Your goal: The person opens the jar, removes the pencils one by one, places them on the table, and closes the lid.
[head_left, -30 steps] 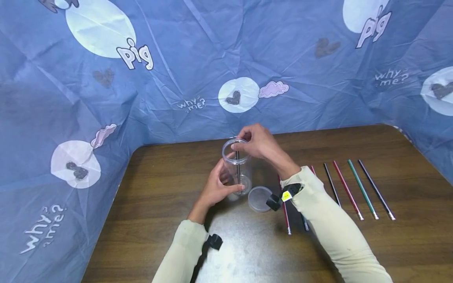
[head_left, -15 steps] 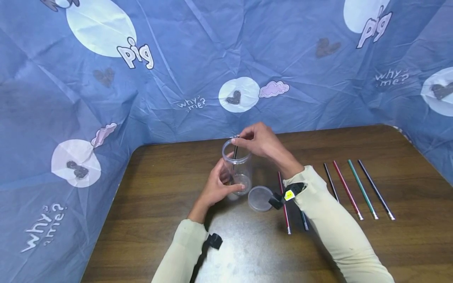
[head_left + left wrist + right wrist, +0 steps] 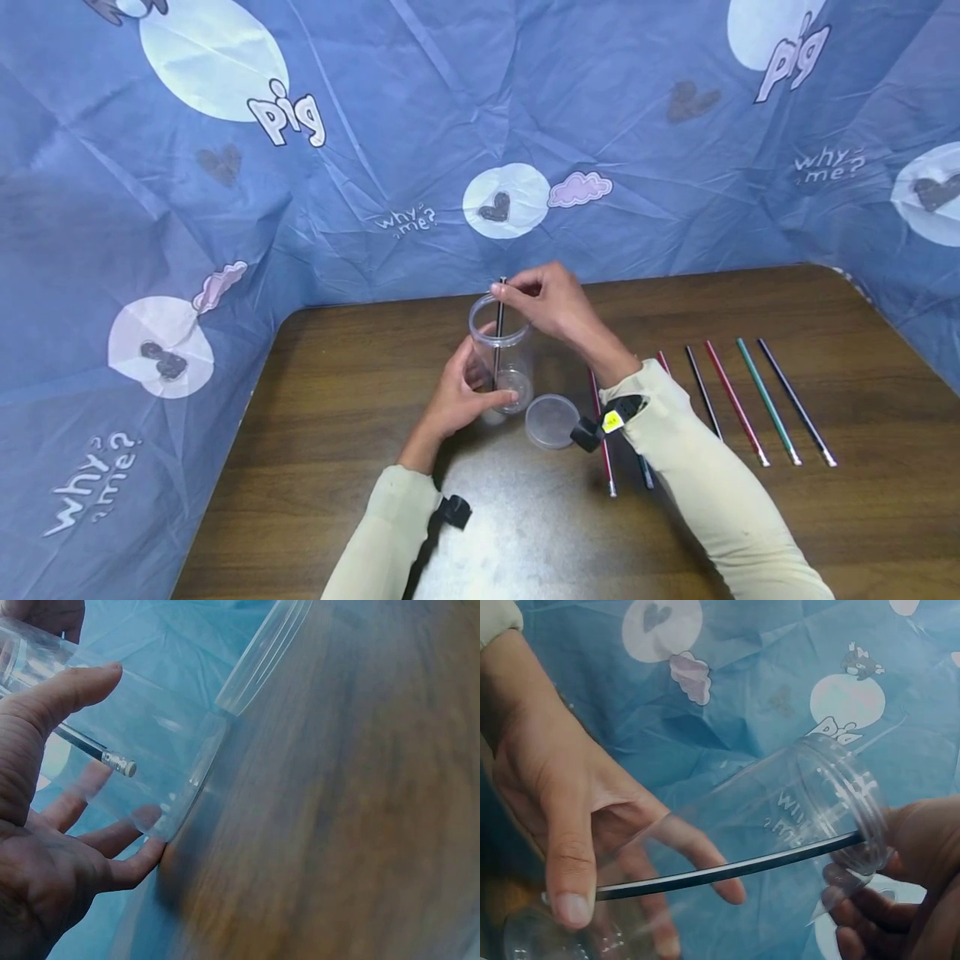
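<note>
A clear plastic jar (image 3: pixel 517 360) stands open-topped on the table. My left hand (image 3: pixel 459 398) grips its lower part, thumb in front and fingers behind. Inside the jar is a black pencil (image 3: pixel 498 343), slightly tilted. In the left wrist view the pencil's eraser end (image 3: pixel 120 763) points down, short of the jar's base. With thumb and fingers, my right hand (image 3: pixel 557 304) pinches the pencil's upper part at the jar's rim; the tip pokes just above the fingers. The right wrist view shows the pencil (image 3: pixel 727 870) running lengthwise through the jar.
A round clear lid (image 3: pixel 552 422) lies right of the jar. Beyond it are a red pencil (image 3: pixel 608 458) and a dark one (image 3: pixel 646 472), partly under the right sleeve. Black, red (image 3: pixel 737 402), green (image 3: pixel 770 402) and blue (image 3: pixel 798 402) pencils lie farther right. A blue cloth hangs behind.
The pencil tilted, its lower end shifting left inside the jar. Its upper end now stands higher above the rim, with the right hand slightly to the right. The left hand has stayed put.
</note>
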A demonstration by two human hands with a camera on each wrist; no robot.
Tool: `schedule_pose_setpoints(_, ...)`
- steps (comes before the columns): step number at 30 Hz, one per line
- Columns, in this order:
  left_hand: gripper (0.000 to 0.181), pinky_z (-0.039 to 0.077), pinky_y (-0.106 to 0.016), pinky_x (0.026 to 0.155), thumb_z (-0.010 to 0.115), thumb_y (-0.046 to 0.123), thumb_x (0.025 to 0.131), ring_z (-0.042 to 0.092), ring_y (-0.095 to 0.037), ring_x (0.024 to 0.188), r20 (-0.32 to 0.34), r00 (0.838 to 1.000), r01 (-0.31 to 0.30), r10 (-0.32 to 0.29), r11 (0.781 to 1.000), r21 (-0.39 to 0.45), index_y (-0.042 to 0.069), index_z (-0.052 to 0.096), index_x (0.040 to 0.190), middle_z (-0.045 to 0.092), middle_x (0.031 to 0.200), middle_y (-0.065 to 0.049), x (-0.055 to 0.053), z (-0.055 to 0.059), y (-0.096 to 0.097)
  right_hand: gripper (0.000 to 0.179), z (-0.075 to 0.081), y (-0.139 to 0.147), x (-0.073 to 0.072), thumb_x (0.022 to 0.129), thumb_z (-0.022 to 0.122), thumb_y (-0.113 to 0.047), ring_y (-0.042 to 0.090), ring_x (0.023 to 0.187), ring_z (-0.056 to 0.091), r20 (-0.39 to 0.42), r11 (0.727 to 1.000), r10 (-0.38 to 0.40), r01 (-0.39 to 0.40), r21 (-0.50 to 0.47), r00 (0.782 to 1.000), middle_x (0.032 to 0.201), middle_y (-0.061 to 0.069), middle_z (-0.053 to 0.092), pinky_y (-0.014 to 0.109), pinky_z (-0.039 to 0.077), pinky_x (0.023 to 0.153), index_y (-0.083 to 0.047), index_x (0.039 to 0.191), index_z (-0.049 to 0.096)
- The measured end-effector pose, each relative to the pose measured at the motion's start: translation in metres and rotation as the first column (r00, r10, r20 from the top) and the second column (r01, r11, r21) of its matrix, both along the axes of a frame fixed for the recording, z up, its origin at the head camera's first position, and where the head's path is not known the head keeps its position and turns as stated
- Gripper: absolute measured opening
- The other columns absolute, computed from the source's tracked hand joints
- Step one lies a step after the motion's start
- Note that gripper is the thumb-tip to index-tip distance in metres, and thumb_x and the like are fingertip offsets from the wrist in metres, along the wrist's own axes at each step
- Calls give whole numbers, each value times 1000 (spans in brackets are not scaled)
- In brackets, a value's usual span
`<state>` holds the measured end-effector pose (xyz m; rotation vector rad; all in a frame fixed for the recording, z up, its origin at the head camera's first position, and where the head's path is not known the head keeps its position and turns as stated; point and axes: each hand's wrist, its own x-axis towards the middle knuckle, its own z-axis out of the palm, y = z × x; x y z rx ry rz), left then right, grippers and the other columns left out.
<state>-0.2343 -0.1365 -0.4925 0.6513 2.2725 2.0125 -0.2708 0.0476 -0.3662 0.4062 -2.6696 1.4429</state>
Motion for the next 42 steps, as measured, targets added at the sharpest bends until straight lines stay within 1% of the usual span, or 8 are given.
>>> schedule_pose_setpoints(4,99,48,-53,100,87,-2,71,59,-33,120,-3,1000,-8,7,1000,-14,25,37,153,58,138,-10,-1,-2,0,23,-7,-1,-1,90,75,-30,14,66,56,-74,996,4,-10,-88,997,75,4,71,28,44,60,-7,89,79)
schedule_pose_setpoints(9,101,46,-53,102,85,-8,69,58,-37,121,2,1000,0,0,1000,16,17,35,154,57,138,-17,-3,-4,1,22,-11,-2,-1,91,74,-25,14,64,57,-152,985,6,-32,-167,988,72,4,70,26,45,59,-4,87,78)
schedule_pose_setpoints(11,101,46,-54,102,85,-10,69,57,-39,122,8,1000,2,-2,1000,19,13,34,154,57,137,-20,-2,-2,1,22,-11,-2,-1,92,73,-25,14,64,57,-164,982,0,-31,-186,987,73,4,69,26,45,59,-3,87,77)
schedule_pose_setpoints(18,95,47,-55,100,83,-8,71,58,-40,119,23,1000,4,-4,1000,6,7,36,152,58,133,-22,13,24,3,23,-4,-3,-1,93,71,-22,14,68,61,-215,963,-25,-34,-268,976,79,12,71,23,49,63,1,88,76)
schedule_pose_setpoints(26,95,45,-56,102,84,-8,70,56,-39,122,31,1000,2,-2,1000,3,8,38,151,58,134,-22,13,25,3,20,9,0,-3,98,64,-12,14,70,61,-325,935,-5,-111,-338,946,81,16,70,20,49,64,5,91,72)
schedule_pose_setpoints(30,95,44,-56,103,84,-8,71,56,-40,122,35,999,6,-7,1000,12,8,37,152,58,133,-23,13,25,3,23,17,2,-4,102,57,-11,14,74,65,-312,915,26,-148,-375,950,86,21,71,21,54,65,9,97,68)
schedule_pose_setpoints(35,95,44,-55,103,84,-7,71,55,-40,123,28,1000,12,-12,1000,9,9,37,152,57,134,-22,12,25,3,27,25,5,-4,104,55,-17,11,74,68,-250,905,23,-127,-407,968,88,21,70,28,59,66,8,103,66)
schedule_pose_setpoints(42,95,45,-56,102,84,-9,71,56,-40,121,26,1000,7,-7,1000,14,8,37,152,57,134,-22,13,24,3,28,29,4,-1,104,55,-16,19,67,70,-213,852,17,-126,-509,977,81,15,64,34,61,66,10,111,63)
